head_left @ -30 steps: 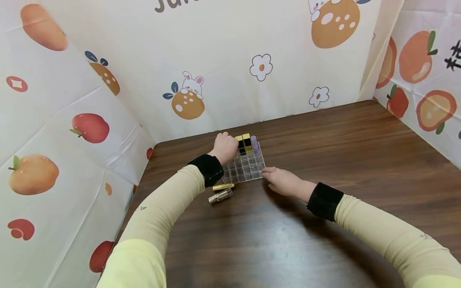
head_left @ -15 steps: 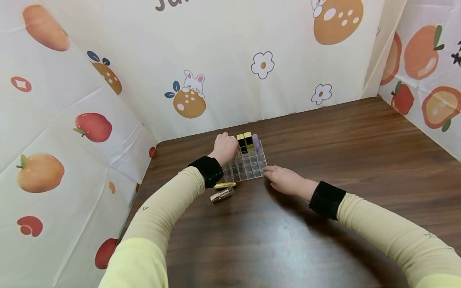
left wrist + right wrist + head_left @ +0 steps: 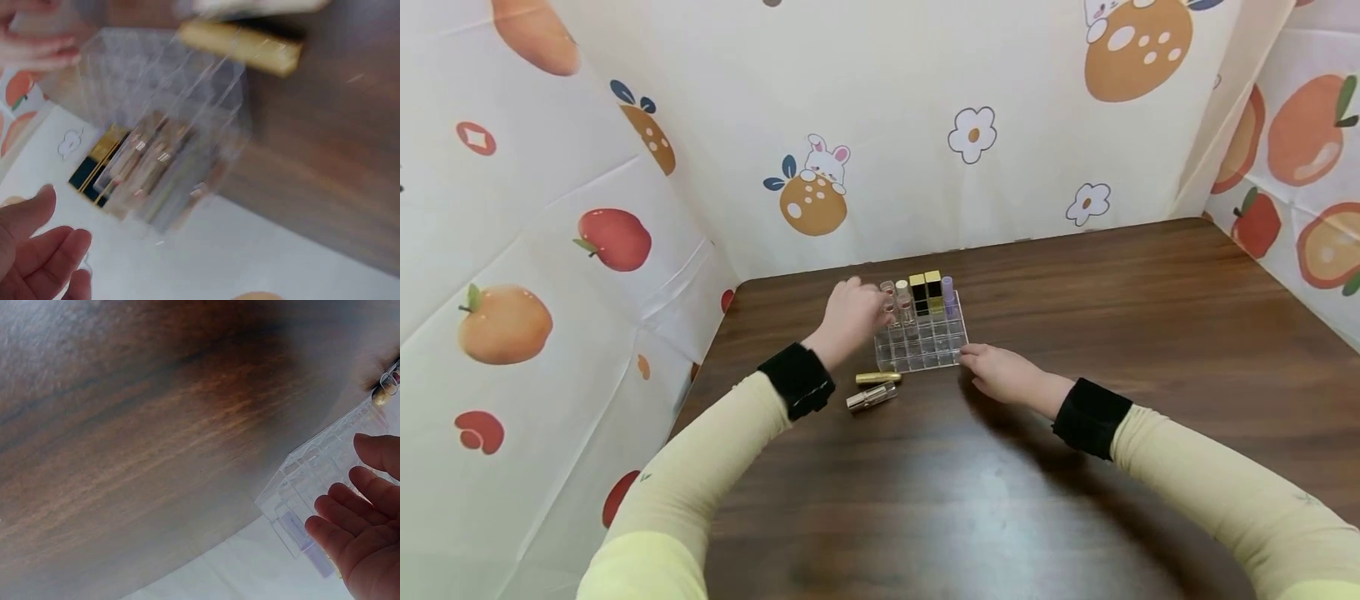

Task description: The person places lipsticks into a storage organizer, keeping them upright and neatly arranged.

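A clear compartmented lipstick organizer [image 3: 922, 348] stands near the back of the table. Its back row holds two clear tubes [image 3: 905, 310], two black lipsticks with gold ends [image 3: 919, 292] and a purple tube [image 3: 948, 290], all upright. My left hand [image 3: 852, 315] is at the organizer's back left, by the clear tubes; in the left wrist view its fingers [image 3: 61, 253] are parted and hold nothing. My right hand [image 3: 1002, 373] touches the organizer's front right corner, its fingers [image 3: 340, 515] loosely extended. In front lie a gold lipstick [image 3: 877, 378] and a shiny champagne-coloured lipstick [image 3: 871, 397].
The brown wooden table [image 3: 1075, 317] extends to the right and toward me. A fruit-printed cloth [image 3: 880, 200] hangs behind it, and similar cloth covers both sides. The left wrist view is blurred.
My left hand has come off the organizer's back row and moved left, uncovering the two clear tubes there. The right hand stays at the corner. The head view has shifted slightly.
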`<state>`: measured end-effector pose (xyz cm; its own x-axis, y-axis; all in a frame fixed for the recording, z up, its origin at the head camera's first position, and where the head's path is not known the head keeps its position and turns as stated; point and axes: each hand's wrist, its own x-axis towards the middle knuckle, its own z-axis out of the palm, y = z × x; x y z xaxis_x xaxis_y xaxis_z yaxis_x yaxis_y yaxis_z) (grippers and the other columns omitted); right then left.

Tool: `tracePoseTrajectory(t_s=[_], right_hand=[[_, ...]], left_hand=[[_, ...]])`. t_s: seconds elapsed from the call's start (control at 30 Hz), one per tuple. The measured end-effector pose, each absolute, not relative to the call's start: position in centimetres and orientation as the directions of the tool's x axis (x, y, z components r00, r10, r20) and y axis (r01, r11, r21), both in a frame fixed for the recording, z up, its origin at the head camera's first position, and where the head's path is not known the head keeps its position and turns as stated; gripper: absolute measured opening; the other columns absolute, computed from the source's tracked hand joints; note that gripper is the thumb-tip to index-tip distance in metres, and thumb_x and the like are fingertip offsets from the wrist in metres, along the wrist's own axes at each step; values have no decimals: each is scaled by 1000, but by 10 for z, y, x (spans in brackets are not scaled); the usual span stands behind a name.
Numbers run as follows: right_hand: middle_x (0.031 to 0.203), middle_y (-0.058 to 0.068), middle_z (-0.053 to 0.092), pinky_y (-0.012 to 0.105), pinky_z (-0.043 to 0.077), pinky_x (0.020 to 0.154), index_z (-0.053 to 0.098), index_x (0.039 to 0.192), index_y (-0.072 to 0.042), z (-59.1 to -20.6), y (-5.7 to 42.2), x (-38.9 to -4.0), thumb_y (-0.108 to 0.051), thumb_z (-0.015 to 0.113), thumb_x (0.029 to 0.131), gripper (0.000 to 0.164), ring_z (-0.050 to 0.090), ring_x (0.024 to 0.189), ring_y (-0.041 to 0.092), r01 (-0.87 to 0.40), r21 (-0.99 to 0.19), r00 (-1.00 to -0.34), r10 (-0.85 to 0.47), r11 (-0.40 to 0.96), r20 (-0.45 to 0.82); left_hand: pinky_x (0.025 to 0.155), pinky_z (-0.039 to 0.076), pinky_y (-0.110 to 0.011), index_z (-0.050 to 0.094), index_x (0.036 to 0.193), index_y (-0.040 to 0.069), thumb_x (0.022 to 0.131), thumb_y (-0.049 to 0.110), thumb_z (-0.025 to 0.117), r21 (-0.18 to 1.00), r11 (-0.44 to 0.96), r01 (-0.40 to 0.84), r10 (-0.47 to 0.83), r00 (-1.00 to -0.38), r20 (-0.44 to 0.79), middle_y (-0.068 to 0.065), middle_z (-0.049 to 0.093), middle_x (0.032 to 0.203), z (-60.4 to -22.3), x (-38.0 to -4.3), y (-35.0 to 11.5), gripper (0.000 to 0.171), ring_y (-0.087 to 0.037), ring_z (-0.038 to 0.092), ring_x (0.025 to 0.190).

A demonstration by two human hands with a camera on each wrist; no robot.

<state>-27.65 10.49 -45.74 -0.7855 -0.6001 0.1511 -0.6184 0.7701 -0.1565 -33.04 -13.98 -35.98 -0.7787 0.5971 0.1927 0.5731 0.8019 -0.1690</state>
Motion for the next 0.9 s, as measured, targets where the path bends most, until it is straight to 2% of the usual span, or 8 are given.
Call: tracePoseTrajectory(t_s=[0.13, 0.2, 0.33, 0.47, 0.53, 0.6, 0.67, 0.9], right_hand=[[127, 31, 70, 46, 63, 95, 70, 119, 14, -451, 103, -278, 5, 77, 92, 29, 74, 113, 40, -609, -174, -793, -595, 774, 128], [121, 27, 71, 45, 63, 92, 71, 116, 12, -448, 100, -280, 4, 77, 92, 25, 75, 108, 38, -610, -175, -793, -597, 773, 126], [110, 24, 71, 43, 64, 86, 71, 114, 12, -439, 94, -286, 6, 73, 94, 21, 75, 101, 35, -607, -201, -794, -594, 769, 129], [109, 25, 71, 45, 63, 86, 70, 119, 14, -428, 87, -289, 8, 69, 95, 24, 74, 102, 37, -605, -239, -795, -588, 759, 149], [111, 25, 70, 45, 63, 87, 70, 122, 15, -424, 83, -290, 7, 70, 96, 27, 74, 104, 39, -607, -243, -794, -589, 756, 152], [114, 26, 70, 46, 63, 90, 69, 122, 15, -421, 78, -290, 6, 71, 97, 27, 74, 108, 40, -609, -248, -793, -590, 754, 152], [117, 27, 70, 45, 63, 91, 69, 123, 15, -421, 75, -291, 6, 71, 97, 28, 74, 110, 40, -610, -247, -791, -593, 753, 147], [117, 27, 71, 44, 63, 88, 69, 124, 15, -421, 63, -293, 7, 69, 96, 29, 74, 107, 38, -609, -248, -791, -599, 753, 124]], left_hand=[[75, 60, -36, 78, 121, 2, 97, 23, 80, -9, 811, 585, 584, -807, 90, -12, 80, 99, -383, -313, -170, 32, -27, 72, 85], [76, 62, -38, 76, 128, 1, 97, 21, 81, 67, 815, 576, 573, -818, 55, -14, 81, 106, -400, -304, -185, 38, -27, 74, 88], [77, 60, -43, 75, 129, -1, 96, 20, 82, 107, 830, 547, 549, -836, 16, -15, 79, 106, -427, -287, -206, 39, -32, 74, 93], [65, 46, -36, 75, 100, 2, 97, 18, 80, 89, 836, 542, 544, -839, -2, -12, 71, 88, -440, -281, -213, 17, -30, 67, 80], [64, 38, -33, 68, 85, 7, 97, 16, 79, 76, 833, 548, 549, -836, 3, -8, 64, 80, -444, -280, -214, 19, -27, 59, 74], [64, 35, -31, 62, 77, 10, 96, 14, 79, 71, 835, 546, 547, -837, 4, -5, 60, 75, -446, -281, -214, 26, -24, 54, 71], [65, 36, -31, 60, 74, 12, 94, 12, 80, 69, 839, 540, 541, -841, 2, -3, 60, 74, -449, -281, -216, 28, -22, 53, 71], [63, 48, -32, 68, 72, 11, 90, 9, 82, 67, 836, 545, 545, -838, 7, -2, 68, 72, -456, -286, -222, 23, -23, 65, 72]])
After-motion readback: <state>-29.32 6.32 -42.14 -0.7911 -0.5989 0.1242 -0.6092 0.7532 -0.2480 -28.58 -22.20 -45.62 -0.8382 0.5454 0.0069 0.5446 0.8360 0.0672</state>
